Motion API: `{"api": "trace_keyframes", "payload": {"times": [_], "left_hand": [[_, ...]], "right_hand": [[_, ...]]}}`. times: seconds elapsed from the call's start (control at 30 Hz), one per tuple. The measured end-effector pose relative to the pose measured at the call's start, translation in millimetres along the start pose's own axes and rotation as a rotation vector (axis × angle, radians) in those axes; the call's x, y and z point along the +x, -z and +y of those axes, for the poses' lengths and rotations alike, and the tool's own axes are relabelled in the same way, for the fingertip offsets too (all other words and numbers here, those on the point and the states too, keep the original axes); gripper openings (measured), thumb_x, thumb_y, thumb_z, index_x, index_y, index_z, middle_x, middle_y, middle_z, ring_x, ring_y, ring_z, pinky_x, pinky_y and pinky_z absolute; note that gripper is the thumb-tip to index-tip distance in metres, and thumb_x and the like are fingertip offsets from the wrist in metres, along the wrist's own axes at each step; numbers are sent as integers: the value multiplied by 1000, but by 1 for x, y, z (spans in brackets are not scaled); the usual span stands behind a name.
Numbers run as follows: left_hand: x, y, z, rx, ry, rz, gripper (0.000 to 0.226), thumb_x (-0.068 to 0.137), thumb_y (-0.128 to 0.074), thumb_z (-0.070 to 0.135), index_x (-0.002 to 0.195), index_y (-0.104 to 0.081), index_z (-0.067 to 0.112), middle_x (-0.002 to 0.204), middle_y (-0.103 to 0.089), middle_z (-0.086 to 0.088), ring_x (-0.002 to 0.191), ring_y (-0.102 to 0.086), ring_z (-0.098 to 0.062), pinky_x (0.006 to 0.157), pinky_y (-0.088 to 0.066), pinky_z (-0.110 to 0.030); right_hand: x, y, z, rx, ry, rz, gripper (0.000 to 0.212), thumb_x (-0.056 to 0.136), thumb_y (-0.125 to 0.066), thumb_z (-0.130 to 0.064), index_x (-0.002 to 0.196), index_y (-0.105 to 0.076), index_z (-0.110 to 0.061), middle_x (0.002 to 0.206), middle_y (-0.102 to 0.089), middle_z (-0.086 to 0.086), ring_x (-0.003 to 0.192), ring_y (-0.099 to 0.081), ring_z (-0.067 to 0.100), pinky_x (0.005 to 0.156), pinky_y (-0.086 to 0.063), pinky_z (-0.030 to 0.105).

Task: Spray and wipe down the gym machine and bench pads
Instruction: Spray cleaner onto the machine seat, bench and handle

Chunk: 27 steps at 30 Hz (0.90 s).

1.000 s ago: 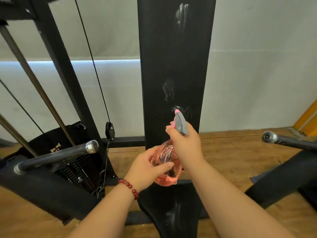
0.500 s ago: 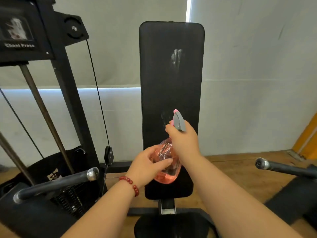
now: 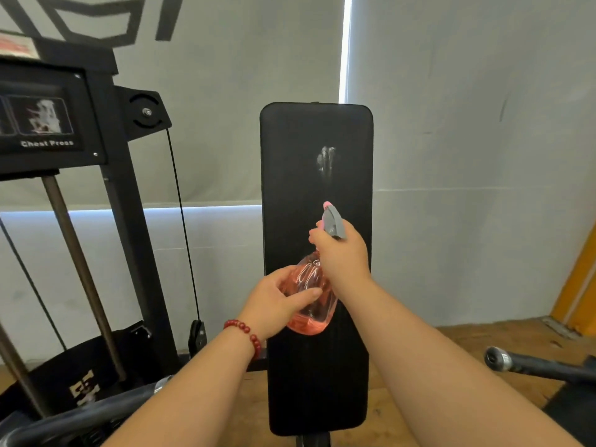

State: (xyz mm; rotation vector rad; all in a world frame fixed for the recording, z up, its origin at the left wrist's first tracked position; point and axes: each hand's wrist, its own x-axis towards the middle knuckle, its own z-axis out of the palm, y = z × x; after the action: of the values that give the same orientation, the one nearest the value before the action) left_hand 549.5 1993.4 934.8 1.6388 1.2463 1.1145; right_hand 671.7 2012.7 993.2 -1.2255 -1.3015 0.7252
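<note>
Two hands aim a bottle at the upright pad, beside the machine.

The left hand cups the bottle, fingers curled round its belly and thumb across the front. The right hand grips the neck under the grey trigger head, one finger on the lever. The bottle is held in the air in front of the pad, nozzle pointing up at a white spray mark. It looks light, thin-walled and smooth, with little liquid left, so it is likely slippery when wet. The neck seems the surest hold, with the belly only steadied, not squeezed.
</note>
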Motion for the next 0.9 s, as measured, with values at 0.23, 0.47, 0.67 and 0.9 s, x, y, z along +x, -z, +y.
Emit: {"api": "trace_keyframes", "payload": {"times": [0.23, 0.47, 0.67, 0.9], "left_hand": [[24, 11, 11, 16, -53, 17, 31, 84, -72, 31, 107, -54, 40, 101, -61, 18, 98, -59, -5, 86, -52, -28], [26, 17, 7, 28, -79, 0, 28, 85, -71, 32, 102, -51, 43, 99, -61, 19, 92, -58, -2, 73, -48, -16], [32, 26, 8, 66, -83, -13, 30, 85, -71, 34, 110, -54, 37, 100, -62, 17, 94, -59, -5, 71, -48, -16], [38, 34, 17, 91, -117, -29, 30, 86, -70, 33, 112, -53, 35, 97, -60, 19, 91, -58, -3, 67, -45, -13]], "right_hand": [[24, -7, -11, 3, 20, 9, 10, 96, -56, -25, 87, -52, -27, 92, -62, 5, 87, -60, 17, 67, -48, 23], [30, -15, -7, -6, 6, 23, 5, 95, -58, -24, 98, -55, -21, 87, -58, 0, 82, -57, 15, 62, -45, 21], [30, -21, -8, 56, -6, 68, 9, 96, -57, -24, 88, -54, -26, 97, -64, 8, 93, -63, 21, 64, -46, 21], [35, -20, -15, 82, 5, 59, 15, 96, -58, -29, 108, -50, -25, 89, -54, -6, 85, -56, 13, 67, -47, 22]]}}
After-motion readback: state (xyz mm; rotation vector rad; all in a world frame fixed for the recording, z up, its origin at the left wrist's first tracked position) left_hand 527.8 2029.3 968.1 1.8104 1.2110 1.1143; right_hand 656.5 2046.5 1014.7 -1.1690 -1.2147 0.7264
